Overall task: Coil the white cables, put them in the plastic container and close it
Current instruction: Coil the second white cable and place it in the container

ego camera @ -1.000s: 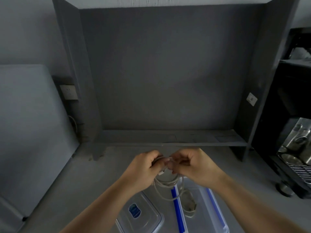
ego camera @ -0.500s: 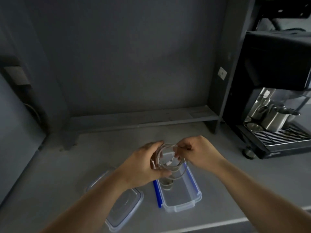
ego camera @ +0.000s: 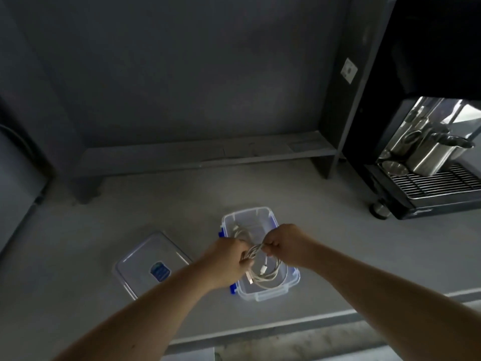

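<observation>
While hovering over the open container (ego camera: 260, 293) on the desk (ego camera: 78, 243), left hand (ego camera: 229, 261) and right hand (ego camera: 286, 246) both clenched on a coiled white cable (ego camera: 263, 272). Possibly another cable (ego camera: 240, 229) inside, toward the container's far end. Lid (ego camera: 148, 264) just left of the container.

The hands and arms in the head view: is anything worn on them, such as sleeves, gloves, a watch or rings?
Nothing is worn. The left hand and the right hand are bare, without gloves. Both forearms are uncovered to the picture's edge: no sleeve, watch or bracelet. No rings show.
</observation>
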